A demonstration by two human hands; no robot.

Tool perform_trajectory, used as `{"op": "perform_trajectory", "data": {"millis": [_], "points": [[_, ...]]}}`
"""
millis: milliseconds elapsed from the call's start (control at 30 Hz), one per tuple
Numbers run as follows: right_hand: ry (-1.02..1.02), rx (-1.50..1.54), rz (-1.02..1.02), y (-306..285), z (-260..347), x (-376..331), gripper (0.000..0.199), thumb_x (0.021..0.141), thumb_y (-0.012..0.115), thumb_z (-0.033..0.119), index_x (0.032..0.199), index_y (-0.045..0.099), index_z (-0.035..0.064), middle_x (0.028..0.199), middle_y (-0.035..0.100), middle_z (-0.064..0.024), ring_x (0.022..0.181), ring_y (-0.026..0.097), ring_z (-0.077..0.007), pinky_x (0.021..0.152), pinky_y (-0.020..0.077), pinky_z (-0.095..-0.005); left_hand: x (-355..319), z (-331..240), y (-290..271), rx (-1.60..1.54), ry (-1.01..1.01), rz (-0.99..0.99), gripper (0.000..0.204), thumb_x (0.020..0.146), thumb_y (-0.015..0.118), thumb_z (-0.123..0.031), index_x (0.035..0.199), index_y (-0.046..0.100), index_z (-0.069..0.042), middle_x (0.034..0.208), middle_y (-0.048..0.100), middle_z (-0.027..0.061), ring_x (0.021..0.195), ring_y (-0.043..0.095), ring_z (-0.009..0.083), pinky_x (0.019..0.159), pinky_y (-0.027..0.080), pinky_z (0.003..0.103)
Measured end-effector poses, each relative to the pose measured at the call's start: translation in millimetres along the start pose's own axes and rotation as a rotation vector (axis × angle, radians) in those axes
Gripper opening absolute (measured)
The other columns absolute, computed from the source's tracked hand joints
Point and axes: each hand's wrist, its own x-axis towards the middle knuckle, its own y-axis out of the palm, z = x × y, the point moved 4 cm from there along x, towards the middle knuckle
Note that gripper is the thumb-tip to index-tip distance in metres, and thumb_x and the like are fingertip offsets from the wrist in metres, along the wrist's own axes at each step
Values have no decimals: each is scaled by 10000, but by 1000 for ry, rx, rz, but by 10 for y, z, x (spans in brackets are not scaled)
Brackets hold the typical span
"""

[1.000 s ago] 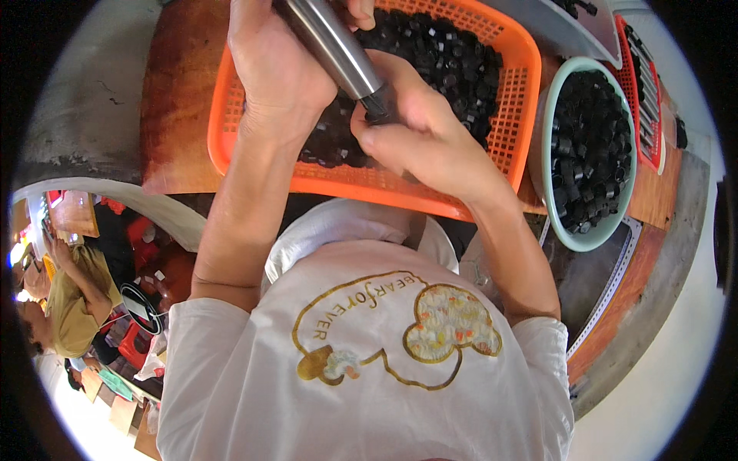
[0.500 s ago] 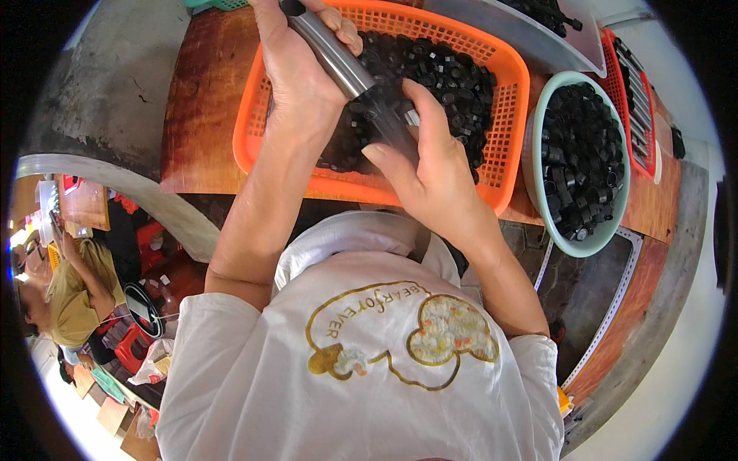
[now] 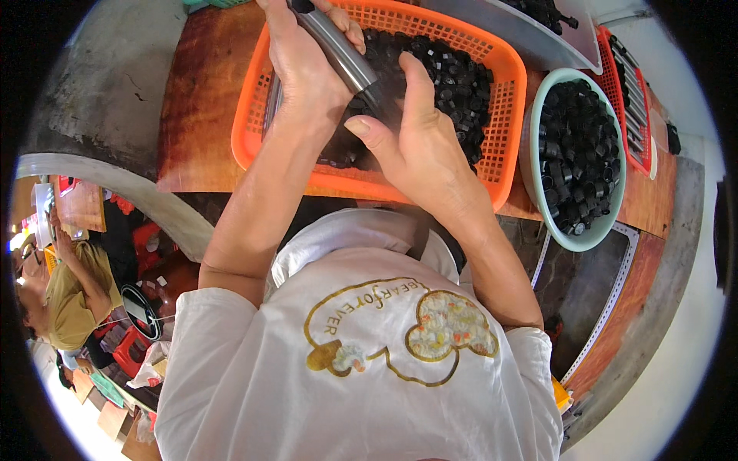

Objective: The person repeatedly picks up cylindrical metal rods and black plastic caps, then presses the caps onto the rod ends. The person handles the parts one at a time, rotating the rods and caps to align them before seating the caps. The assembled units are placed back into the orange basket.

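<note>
A worker in a white shirt [image 3: 369, 422] with a gold design, which fills the lower middle of the frame, reaches both bare arms over a table. In the upper middle, the left hand [image 3: 304, 81] grips a metal tube [image 3: 338, 55], its fingers wrapped round the barrel, which slants from upper left down to the right. A dark piece [image 3: 373, 95], blurred, shows at the tube's lower end. Just beside it, the right hand [image 3: 421, 150] holds thumb and forefinger spread apart; whether either touches the piece, and how its other fingers stand, cannot be told. Beneath the hands and tube sits an orange basket [image 3: 516, 96], heaped with small black parts [image 3: 463, 77], on the brown wooden table [image 3: 201, 115]. To its right, a pale green tub [image 3: 582, 243] brims with more black pieces [image 3: 580, 157]. Behind these, a clear bin [image 3: 530, 38] crosses the upper right, its contents dark, and near it a red basket [image 3: 611, 75] bears a row of metal tubes [image 3: 634, 107]. Far off at the left edge, a second person [image 3: 81, 296] in a tan top sits near a red stool [image 3: 131, 347].
</note>
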Motion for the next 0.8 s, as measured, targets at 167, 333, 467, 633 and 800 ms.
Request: {"op": "perform_trajectory", "data": {"millis": [167, 333, 467, 633, 800], "points": [[69, 232, -6, 42, -38, 44, 830, 1023, 578, 539, 1487, 329, -102, 1029, 711, -262, 972, 721, -336, 876, 546, -389, -14, -19, -8, -34, 26, 35, 566, 1042, 422, -653, 857, 505, -124, 625, 514, 49, 500, 517, 198, 457, 455, 313], [-58, 153, -96, 49, -2, 86, 855, 1017, 590, 515, 1412, 314, -192, 778, 667, -308, 756, 709, -490, 638, 572, -481, -34, -40, -7, -3, 82, 17, 556, 1046, 429, -641, 869, 502, -119, 623, 505, 44, 500, 520, 195, 457, 461, 311], [93, 2, -27, 68, -33, 44, 783, 1042, 548, 518, 1488, 309, -80, 989, 719, -284, 930, 733, -417, 861, 553, -429, -27, -42, -19, 31, 92, -37, 554, 1049, 427, -636, 875, 500, -115, 624, 507, 43, 501, 528, 194, 451, 468, 308], [68, 56, -26, 51, -10, 63, 767, 1053, 538, 497, 1487, 309, -93, 937, 713, -250, 862, 725, -381, 809, 548, -415, -20, -52, 2, 1, 99, 15, 553, 1052, 420, -633, 871, 500, -117, 623, 508, 45, 491, 525, 197, 446, 469, 311], [-32, 229, -84, 51, 25, 143, 816, 1051, 509, 524, 1391, 338, -198, 708, 652, -284, 715, 699, -492, 636, 555, -502, -9, -58, -5, -44, 101, 32, 548, 1056, 417, -626, 867, 502, -118, 621, 504, 47, 483, 515, 200, 440, 459, 319]]}}
